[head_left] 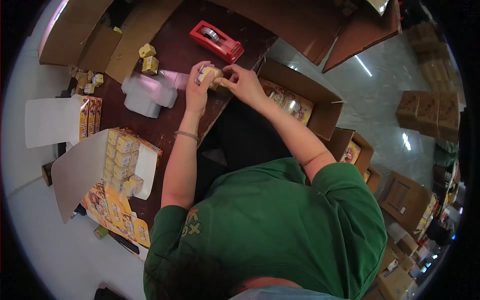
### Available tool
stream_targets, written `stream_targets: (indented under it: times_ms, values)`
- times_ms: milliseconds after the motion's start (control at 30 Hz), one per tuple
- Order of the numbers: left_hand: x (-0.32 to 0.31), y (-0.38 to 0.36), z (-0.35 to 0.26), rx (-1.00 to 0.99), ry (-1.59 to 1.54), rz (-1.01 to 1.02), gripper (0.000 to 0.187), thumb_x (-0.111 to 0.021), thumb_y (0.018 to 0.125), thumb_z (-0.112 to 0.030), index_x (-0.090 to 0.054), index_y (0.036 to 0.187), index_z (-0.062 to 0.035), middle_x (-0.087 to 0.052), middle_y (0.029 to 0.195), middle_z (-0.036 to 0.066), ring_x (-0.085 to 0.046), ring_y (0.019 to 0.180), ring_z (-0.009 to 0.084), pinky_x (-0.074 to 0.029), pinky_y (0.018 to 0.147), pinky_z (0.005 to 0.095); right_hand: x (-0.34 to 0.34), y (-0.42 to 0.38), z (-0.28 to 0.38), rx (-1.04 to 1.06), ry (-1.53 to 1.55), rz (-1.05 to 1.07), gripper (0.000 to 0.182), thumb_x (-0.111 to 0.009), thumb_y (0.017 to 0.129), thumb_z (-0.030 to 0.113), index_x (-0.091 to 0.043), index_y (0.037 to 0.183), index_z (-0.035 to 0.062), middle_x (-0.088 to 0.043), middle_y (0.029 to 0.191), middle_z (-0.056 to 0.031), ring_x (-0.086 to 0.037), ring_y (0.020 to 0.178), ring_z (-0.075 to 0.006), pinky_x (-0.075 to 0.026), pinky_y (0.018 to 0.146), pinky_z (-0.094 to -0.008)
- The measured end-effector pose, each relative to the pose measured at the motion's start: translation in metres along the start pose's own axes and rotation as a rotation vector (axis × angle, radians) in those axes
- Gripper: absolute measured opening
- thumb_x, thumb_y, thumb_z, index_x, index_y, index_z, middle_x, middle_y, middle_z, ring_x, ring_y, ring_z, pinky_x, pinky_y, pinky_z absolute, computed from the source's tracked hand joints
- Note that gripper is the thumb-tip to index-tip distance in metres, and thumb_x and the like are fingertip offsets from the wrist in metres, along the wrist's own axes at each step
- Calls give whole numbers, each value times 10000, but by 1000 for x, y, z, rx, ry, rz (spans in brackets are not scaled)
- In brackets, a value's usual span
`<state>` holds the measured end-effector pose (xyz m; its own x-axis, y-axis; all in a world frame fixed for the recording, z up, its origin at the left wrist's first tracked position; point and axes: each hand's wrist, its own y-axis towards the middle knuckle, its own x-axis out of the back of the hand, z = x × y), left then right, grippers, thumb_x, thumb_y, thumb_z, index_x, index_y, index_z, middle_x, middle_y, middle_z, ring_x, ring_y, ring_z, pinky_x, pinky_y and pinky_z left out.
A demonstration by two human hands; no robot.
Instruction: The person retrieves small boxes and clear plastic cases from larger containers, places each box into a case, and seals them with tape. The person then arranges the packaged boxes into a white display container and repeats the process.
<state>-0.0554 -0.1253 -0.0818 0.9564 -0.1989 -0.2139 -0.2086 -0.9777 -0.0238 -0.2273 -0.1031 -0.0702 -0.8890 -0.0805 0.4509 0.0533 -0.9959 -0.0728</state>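
My left hand (196, 92) is wrapped around a small yellow-and-white box (210, 74) above the dark red table (185, 30). The fingers of my right hand (245, 86) are pinched at the right end of that box; the exact spot they grip is partly hidden. Beside my left hand lie clear plastic trays (149, 95), stacked and slightly blurred. Behind them are two more small yellow boxes (150, 65). Past my hands stands a red tape dispenser (216, 41) with a roll of tape in it.
An opened display carton (145, 185) with rows of small boxes sits at the left. Behind it are upright orange boxes (90, 116). Cardboard cartons (320, 112) with printed boxes stand right of the table. More brown cartons (427, 114) are on the floor.
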Motion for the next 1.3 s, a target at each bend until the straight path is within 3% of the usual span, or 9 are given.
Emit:
stream_targets:
  times_ms: [100,167,233,300,500,567,667,1100,1300]
  values:
    - [-9,-14,4,21,-542,-72,345,-468,1041,-263,-465,1326,-69,-556,1271,130,-526,1219,267,-417,1051,396,-19,-20,-10,112,-215,-191,576,-702,891,376,-515,1338,63,-675,1026,-220,-673,910,-331,-519,812,-339]
    - [-26,-31,3,22,-707,-179,377,-435,1051,-320,-463,1325,-62,-531,1318,150,-494,1264,300,-386,1088,422,-15,-21,-5,28,286,-47,602,-708,897,322,-470,1388,68,-620,1200,-221,-618,1106,-327,-480,945,-350]
    - [-24,-37,-2,-53,-593,-169,461,-372,1058,-401,-456,1330,-39,-494,1372,164,-461,1304,297,-341,1129,430,6,-23,14,54,608,19,595,-751,851,212,-497,1366,53,-604,1235,-174,-605,1099,-303,-465,976,-371]
    - [-4,-29,-5,-140,-322,-157,479,-328,1067,-408,-474,1306,-19,-490,1379,158,-453,1311,274,-314,1148,407,42,-23,46,369,18,-117,598,-780,789,157,-535,1323,48,-604,1216,-152,-586,1094,-304,-464,975,-377]
    - [6,12,-7,-63,214,155,468,-659,877,-111,-519,1317,-32,-607,1181,92,-579,1078,152,-456,956,289,42,24,23,756,-148,-51,546,-790,764,285,-601,1215,43,-616,1202,-141,-540,1130,-320,-440,985,-425]
    - [-3,19,-16,-63,209,183,468,-665,871,-120,-528,1309,-27,-610,1188,91,-577,1085,156,-453,956,288,65,52,9,510,-190,-214,393,-730,835,292,-662,1144,58,-636,1199,-128,-540,1151,-315,-427,1007,-399]
    - [-13,29,-10,-104,305,216,474,-680,856,-152,-542,1291,-25,-619,1184,82,-574,1092,149,-449,954,290,68,98,-21,192,-106,102,217,-700,867,270,-738,972,84,-638,1181,-118,-554,1146,-284,-430,984,-372]
    - [-17,36,-11,-62,356,225,461,-678,864,-182,-543,1282,-43,-622,1174,84,-579,1071,158,-450,946,299,57,93,-17,321,-196,-130,240,-718,845,305,-742,913,75,-678,1013,-113,-571,1028,-325,-443,923,-449]
    - [-16,35,-8,-43,303,219,495,-676,867,-162,-527,1324,-43,-620,1187,99,-578,1085,166,-443,965,304,56,48,-16,-88,218,-44,179,-658,920,187,-708,926,16,-689,764,-47,-623,728,-97,-506,671,-267]
